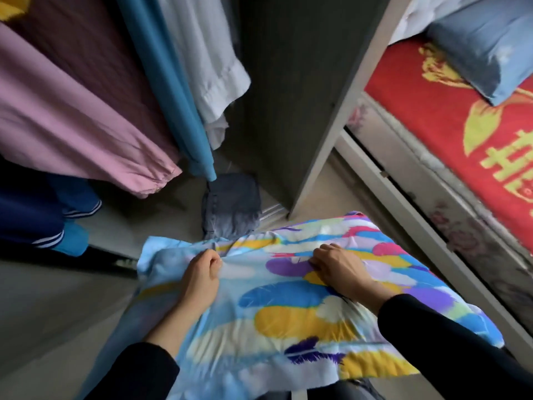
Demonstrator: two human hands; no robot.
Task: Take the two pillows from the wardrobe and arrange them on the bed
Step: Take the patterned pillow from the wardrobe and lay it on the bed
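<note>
I hold a pillow point(288, 307) in a bright feather-print case of blue, yellow, purple and pink in front of me, just outside the open wardrobe point(288, 82). My left hand point(202, 272) pinches its far edge on the left. My right hand point(337, 267) clutches the fabric nearer the middle right. A second pillow point(487, 50) in a grey-blue case lies on the bed point(450, 134), on the red and gold cover at the upper right.
Clothes hang in the wardrobe: a pink garment point(72, 125), a teal one point(178, 96), a white one point(210, 59). Folded dark cloth point(230, 209) lies on the wardrobe floor. The wardrobe's pale side panel point(340, 116) stands between it and the bed frame point(403, 203).
</note>
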